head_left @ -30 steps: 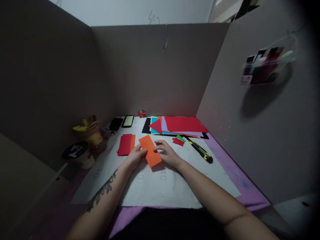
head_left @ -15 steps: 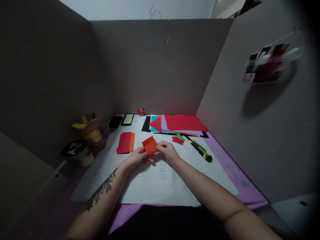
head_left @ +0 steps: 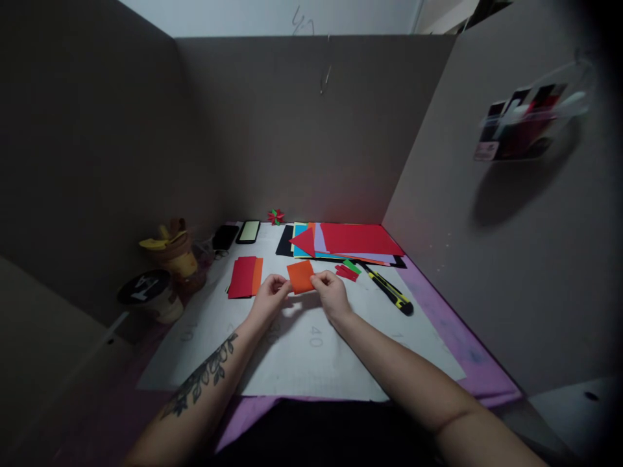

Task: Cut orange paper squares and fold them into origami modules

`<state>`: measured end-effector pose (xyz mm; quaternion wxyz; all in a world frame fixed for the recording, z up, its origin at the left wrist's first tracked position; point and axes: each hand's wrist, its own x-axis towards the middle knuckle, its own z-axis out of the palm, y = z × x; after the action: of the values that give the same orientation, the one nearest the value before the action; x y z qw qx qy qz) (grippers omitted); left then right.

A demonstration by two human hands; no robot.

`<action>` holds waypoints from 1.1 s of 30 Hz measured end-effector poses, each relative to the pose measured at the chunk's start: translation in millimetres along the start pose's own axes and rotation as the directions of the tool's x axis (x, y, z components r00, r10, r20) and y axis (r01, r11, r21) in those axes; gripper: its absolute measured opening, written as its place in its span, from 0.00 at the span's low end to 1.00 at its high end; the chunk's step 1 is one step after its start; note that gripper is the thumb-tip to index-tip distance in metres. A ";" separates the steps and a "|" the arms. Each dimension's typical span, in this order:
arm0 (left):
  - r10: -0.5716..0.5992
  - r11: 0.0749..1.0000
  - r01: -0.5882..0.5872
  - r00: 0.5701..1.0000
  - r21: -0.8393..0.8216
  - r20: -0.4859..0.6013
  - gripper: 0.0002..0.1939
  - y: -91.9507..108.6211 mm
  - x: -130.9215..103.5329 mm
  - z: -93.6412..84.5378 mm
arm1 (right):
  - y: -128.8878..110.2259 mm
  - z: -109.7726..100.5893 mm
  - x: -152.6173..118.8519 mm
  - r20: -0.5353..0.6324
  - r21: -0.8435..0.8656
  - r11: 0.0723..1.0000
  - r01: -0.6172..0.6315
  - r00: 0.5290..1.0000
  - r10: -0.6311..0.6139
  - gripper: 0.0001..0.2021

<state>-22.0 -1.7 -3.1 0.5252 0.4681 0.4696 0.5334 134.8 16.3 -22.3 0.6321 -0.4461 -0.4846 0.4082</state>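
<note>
- Near edge of the counter (head_left: 487,386), draped in purple, at six o'clock from the orange paper (head_left: 300,275); a large white sheet (head_left: 350,363) lies on the drape, the number 40 showing on it.
- Well out at nine o'clock, a tub (head_left: 168,305) with a black lid, a brown pot (head_left: 181,259) holding yellow items just beyond it.
- Left hand (head_left: 272,296), at eight o'clock of the paper: its grip pinches the lower left edge.
- Right hand (head_left: 332,295), at four o'clock: its grip pinches the right edge between thumb and fingers.
- The orange paper, roughly square in outline, sits between both hands, raised over the white sheet.
- At three o'clock, a black and yellow cutter (head_left: 389,292) lies slantwise; small red and green strips (head_left: 346,272) lie near the right hand.
- At nine o'clock, near the left hand, a stack of red and orange pieces (head_left: 242,277).
- At twelve o'clock, a red triangle (head_left: 305,242) overlaps the coloured sheets (head_left: 363,239), which spread towards two o'clock, red uppermost.
- At ten o'clock, a phone (head_left: 248,231) with a pale screen.
- Farthest, at eleven o'clock, a red and green star (head_left: 276,216) by the grey wall (head_left: 311,143).
</note>
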 end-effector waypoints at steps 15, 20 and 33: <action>0.115 0.975 -0.099 0.991 0.199 -0.074 0.11 4.1 -5.6 -1.3 | -3.0 8.0 -6.6 0.024 0.094 0.993 -0.064 0.998 0.062 0.09; 0.087 0.990 -0.074 0.991 0.123 -0.105 0.11 4.2 -6.2 1.2 | -2.4 7.6 -6.7 0.010 0.102 0.992 -0.068 0.998 0.068 0.09; -0.013 1.000 0.012 0.997 -0.013 -0.072 0.24 7.7 -8.4 3.4 | -4.4 9.5 -6.2 0.034 0.212 0.971 -0.109 0.994 0.104 0.08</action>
<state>-19.4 -10.1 4.9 0.5141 0.4424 0.4879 0.5495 124.7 10.8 -18.3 0.6481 -0.3965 -0.4205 0.4960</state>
